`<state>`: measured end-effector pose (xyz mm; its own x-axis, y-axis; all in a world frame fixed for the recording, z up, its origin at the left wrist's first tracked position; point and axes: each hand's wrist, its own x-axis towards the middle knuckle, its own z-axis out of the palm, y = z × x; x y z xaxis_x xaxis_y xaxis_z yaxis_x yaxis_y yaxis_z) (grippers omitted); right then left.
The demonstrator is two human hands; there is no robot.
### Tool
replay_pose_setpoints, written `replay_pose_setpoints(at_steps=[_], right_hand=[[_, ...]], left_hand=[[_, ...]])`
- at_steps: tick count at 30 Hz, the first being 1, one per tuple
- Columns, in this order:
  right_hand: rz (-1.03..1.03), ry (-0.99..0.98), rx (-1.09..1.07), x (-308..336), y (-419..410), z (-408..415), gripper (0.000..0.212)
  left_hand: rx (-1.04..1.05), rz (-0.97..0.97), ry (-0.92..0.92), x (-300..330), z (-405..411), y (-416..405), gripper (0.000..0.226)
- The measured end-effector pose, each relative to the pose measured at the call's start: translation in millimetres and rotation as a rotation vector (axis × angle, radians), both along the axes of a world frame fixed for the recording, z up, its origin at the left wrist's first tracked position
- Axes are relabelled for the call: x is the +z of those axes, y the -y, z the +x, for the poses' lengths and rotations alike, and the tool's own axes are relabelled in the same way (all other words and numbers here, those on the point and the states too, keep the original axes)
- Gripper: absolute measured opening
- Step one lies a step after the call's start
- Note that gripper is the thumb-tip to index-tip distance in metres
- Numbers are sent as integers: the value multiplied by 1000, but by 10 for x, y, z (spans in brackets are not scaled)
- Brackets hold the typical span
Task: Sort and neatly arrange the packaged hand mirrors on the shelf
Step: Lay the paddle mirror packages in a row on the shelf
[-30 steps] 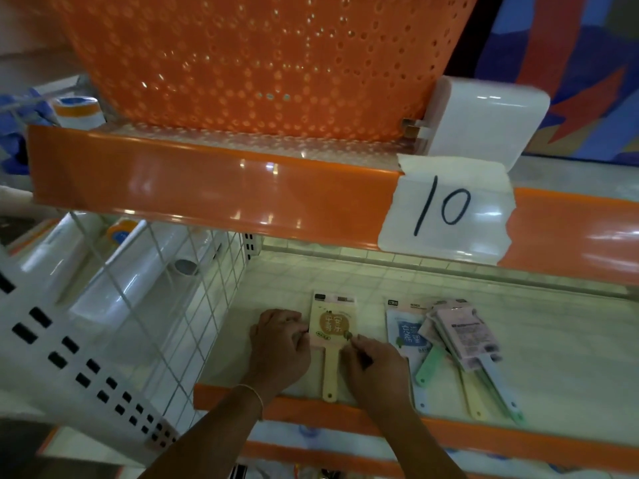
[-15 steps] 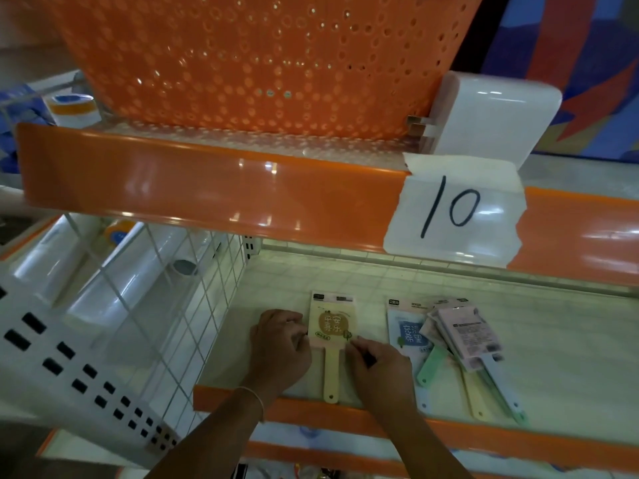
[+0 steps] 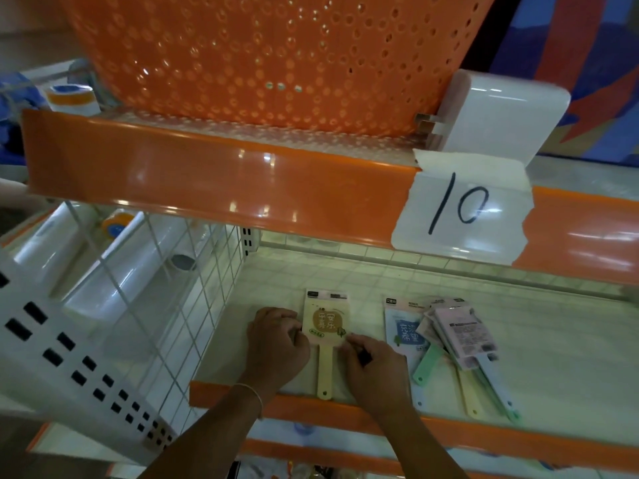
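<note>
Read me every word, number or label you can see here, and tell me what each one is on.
"10": handwritten on the white paper label taped to the orange shelf edge.
Cream packaged mirror: large brown characters, too blurred to read.
Blue packaged mirror: blue characters, not legible.
Pink package back: fine print, too small.

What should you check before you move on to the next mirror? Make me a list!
1. Yellow mirror lies flat and straight, handle toward the front edge: ok.
2. Left hand and right hand both pinch its pack at the lower corners: ok.
3. Blue mirror lies flat beside it, apart: ok.
4. Pile on the right is neat: not ok, the packs overlap crooked and the handles fan out.
5. Free shelf space for more rows: ok.
6. How many mirrors are in the pile: cannot tell.
</note>
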<state>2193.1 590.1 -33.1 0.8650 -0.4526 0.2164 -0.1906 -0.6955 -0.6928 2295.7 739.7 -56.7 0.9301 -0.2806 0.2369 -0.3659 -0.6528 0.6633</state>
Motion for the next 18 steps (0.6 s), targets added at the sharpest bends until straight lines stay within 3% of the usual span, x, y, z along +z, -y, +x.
replay_pose_setpoints(at_steps=[4, 9, 13, 15, 18], right_hand=[[99, 10, -40, -14, 7, -2, 9], [198, 91, -197, 9, 92, -54, 14], [-126, 94, -279, 25, 388, -225, 17], [-327, -47, -328, -27, 575, -313, 20], [-359, -234, -375, -127, 752, -406, 26]], left_hand=[[25, 6, 13, 37, -21, 9, 24], [160, -134, 16, 106, -62, 8, 28], [55, -137, 200, 154, -178, 74, 32], [-48, -148, 249, 246, -287, 201, 30], [-258, -101, 262, 372, -499, 493, 24]])
